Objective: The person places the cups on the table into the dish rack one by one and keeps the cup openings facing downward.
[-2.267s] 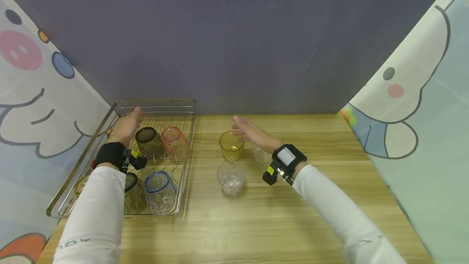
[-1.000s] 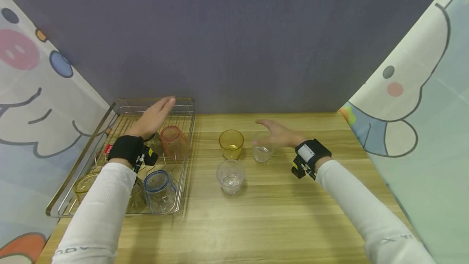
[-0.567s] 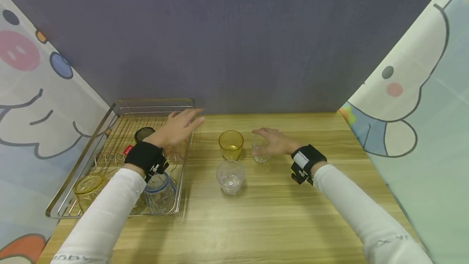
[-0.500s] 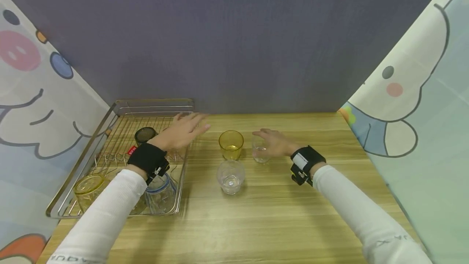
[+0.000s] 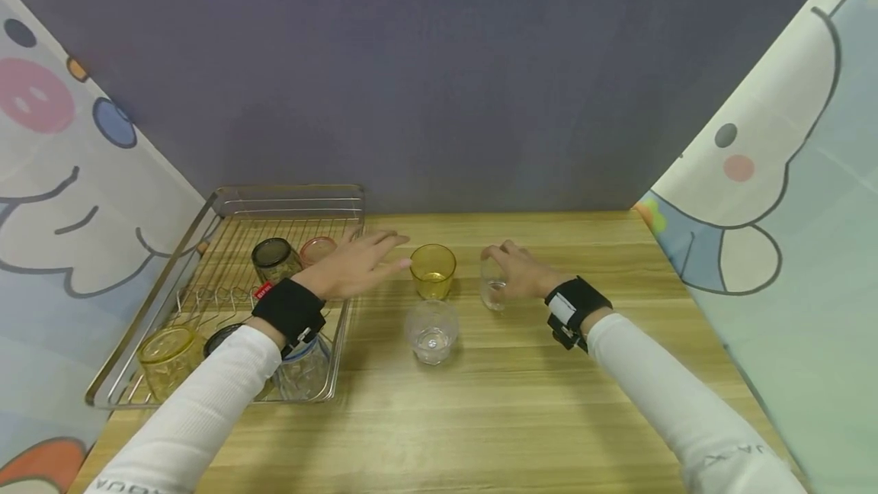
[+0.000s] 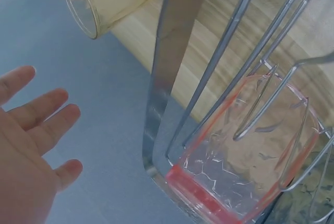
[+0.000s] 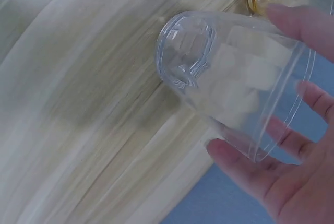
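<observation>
My right hand (image 5: 523,271) grips a clear glass (image 7: 235,72). In the right wrist view the thumb lies on one side and the fingers on the other, near the rim, and the glass looks tilted. My left hand (image 5: 353,265) reaches past the rack's right edge with its fingers spread, holding nothing. Just right of its fingertips an amber glass (image 5: 434,271) stands mouth up on the table. A second clear glass (image 5: 432,332) stands mouth up in front of the amber one, touched by neither hand.
A wire rack (image 5: 334,372) stands on the table at the left. It holds several upside-down glasses, among them a dark one (image 5: 273,254), a pink-rimmed one (image 6: 250,145), a yellow one (image 5: 168,357) and a blue-rimmed one (image 5: 305,372). A grey panel (image 5: 439,82) rises behind the table.
My left hand has moved from over the rack rightward and down toward the amber glass. My right hand has come from above the amber glass to the clear glass and closed round it.
</observation>
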Available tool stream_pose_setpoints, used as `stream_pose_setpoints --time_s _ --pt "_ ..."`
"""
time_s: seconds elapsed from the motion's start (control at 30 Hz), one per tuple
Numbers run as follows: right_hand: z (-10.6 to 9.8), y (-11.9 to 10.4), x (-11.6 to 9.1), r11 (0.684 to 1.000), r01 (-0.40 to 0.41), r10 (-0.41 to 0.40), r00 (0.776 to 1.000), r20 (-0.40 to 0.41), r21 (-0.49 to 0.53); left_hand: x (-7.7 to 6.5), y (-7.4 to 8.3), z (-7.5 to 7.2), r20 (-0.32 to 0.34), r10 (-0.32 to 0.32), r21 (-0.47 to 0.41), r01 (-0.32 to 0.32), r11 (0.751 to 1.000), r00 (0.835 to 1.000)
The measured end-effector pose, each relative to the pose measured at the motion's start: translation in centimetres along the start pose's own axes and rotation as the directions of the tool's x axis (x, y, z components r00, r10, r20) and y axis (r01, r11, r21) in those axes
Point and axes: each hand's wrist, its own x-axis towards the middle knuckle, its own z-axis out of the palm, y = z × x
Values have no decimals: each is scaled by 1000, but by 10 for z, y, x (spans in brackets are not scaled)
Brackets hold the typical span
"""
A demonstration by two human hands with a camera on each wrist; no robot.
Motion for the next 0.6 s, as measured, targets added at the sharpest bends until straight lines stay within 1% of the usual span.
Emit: stream_pose_setpoints --time_s 0.17,0.3,0.4,0.47,0.53,0.6 --pt "-4 -3 -4 999 -47 48 998 45 -20 -2 -2 -3 1 -8 -6 8 1000 1000" --pt "-7 -5 -6 992 -94 102 990 102 -80 -2 0 -7 -1 -4 -15 4 1000 1000" --pt "-7 -5 -9 984 -132 149 977 152 -119 -3 1 -9 1 -3 -65 3 998 1000" --pt "-6 -4 -11 981 -151 171 969 179 -118 -3 2 -10 -4 -1 -101 1 995 1000" --pt "-5 -3 -13 980 -167 185 963 198 -105 -5 3 -10 -19 5 -154 -8 988 1000" --pt "-4 -2 -15 980 -172 189 960 208 -96 -7 7 -9 -52 11 -207 -22 978 999"
